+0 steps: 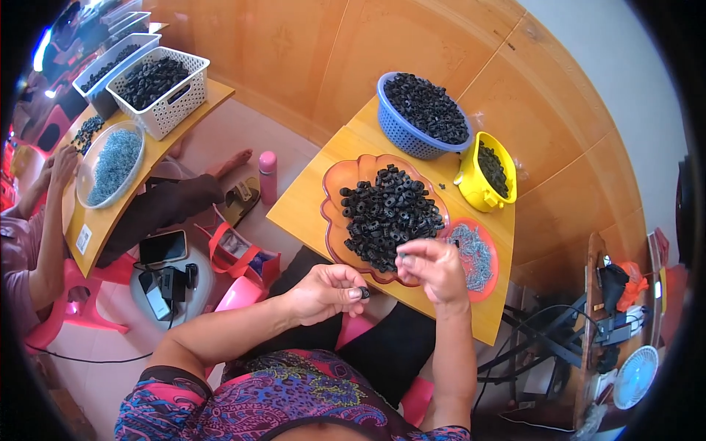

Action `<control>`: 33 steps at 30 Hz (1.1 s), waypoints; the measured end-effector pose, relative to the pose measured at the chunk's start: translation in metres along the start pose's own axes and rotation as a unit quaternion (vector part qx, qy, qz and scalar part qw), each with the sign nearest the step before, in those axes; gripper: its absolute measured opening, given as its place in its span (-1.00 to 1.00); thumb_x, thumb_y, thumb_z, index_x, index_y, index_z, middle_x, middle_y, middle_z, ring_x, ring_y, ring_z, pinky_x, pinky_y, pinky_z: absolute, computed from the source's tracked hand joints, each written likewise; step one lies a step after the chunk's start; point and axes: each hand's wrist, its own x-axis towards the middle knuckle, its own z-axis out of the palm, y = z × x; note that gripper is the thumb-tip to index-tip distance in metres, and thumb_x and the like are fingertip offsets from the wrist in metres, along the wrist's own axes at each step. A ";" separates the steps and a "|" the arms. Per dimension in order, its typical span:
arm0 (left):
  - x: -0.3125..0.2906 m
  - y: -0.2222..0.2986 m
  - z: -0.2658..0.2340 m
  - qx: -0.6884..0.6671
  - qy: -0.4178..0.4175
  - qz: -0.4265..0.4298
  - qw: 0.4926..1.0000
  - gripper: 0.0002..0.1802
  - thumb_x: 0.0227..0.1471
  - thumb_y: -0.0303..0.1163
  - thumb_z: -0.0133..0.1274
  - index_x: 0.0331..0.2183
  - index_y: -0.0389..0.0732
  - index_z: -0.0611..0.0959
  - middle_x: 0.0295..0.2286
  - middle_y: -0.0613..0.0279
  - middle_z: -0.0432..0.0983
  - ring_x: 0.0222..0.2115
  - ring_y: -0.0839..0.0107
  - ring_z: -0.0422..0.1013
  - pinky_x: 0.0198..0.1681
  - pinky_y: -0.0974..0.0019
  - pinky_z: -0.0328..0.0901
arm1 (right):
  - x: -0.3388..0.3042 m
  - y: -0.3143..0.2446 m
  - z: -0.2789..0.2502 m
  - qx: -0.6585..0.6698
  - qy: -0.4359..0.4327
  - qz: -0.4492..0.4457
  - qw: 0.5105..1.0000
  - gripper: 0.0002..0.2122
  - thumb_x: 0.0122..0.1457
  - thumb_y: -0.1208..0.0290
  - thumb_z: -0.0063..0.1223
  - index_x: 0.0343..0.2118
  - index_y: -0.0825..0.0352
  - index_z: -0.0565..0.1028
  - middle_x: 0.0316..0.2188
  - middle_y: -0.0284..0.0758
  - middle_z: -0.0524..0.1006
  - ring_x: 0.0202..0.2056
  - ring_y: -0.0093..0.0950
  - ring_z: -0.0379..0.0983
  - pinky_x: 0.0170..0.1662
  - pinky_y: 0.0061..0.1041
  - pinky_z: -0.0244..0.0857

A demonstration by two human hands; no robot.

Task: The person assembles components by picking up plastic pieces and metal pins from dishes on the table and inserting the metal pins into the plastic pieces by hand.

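My left hand [327, 295] pinches a small black plastic part [364, 292] between thumb and fingertips, in front of the table's near edge. To its right, my right hand [437, 270] is raised over the near rim of an orange scalloped tray [332, 234]. Its thumb and forefinger are pressed together; what they hold is too small to make out. Heaped in the tray are black ring-like plastic parts [390, 217]. Beside my right hand lies a round coral-red plate [485, 292] with a pile of thin silvery metal pieces [474, 257], perhaps screws.
A blue basket [412, 132] and a yellow bucket [482, 187], both filled with black parts, stand at the table's far side. Another person's hands [62, 165] work at a table on the left, near a white basket [165, 110]. A pink bottle [268, 178] stands between the tables.
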 end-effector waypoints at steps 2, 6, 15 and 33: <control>0.000 -0.001 0.002 0.021 0.006 0.000 1.000 -0.89 0.06 -0.55 0.02 -0.30 -0.30 0.55 -0.39 0.16 0.54 -0.42 0.40 0.50 -0.33 0.37 0.43 | -0.018 0.007 0.002 -0.030 -0.004 -0.019 0.999 -0.83 0.05 0.57 0.12 -0.28 0.47 0.54 -0.53 -0.31 0.54 -0.50 -0.61 0.44 -0.40 -0.64 0.35; -0.001 -0.004 0.003 0.032 0.006 -0.006 0.999 -0.89 0.06 -0.55 0.02 -0.30 -0.30 0.55 -0.40 0.17 0.53 -0.42 0.41 0.50 -0.32 0.38 0.43 | -0.036 0.018 0.010 -0.040 -0.002 -0.010 0.999 -0.84 0.06 0.58 0.09 -0.27 0.43 0.55 -0.47 -0.38 0.52 -0.47 -0.67 0.40 -0.36 -0.69 0.30; 0.003 -0.005 0.006 0.016 -0.004 -0.003 1.000 -0.87 0.06 -0.54 0.02 -0.28 -0.30 0.52 -0.39 0.18 0.52 -0.41 0.39 0.48 -0.31 0.38 0.41 | -0.041 0.024 0.024 0.009 0.005 -0.031 0.999 -0.87 0.16 0.60 -0.08 -0.23 0.45 0.43 -0.42 -0.30 0.50 -0.42 -0.55 0.46 -0.34 -0.61 0.36; -0.001 -0.010 0.008 0.069 0.031 0.007 0.997 -0.85 0.03 -0.58 0.04 -0.27 -0.37 0.53 -0.41 0.13 0.51 -0.43 0.37 0.47 -0.32 0.38 0.39 | -0.057 0.027 0.043 -0.155 0.012 -0.044 0.987 -0.91 0.11 0.69 -0.04 -0.33 0.42 0.42 -0.46 -0.43 0.45 -0.46 -0.71 0.36 -0.35 -0.71 0.30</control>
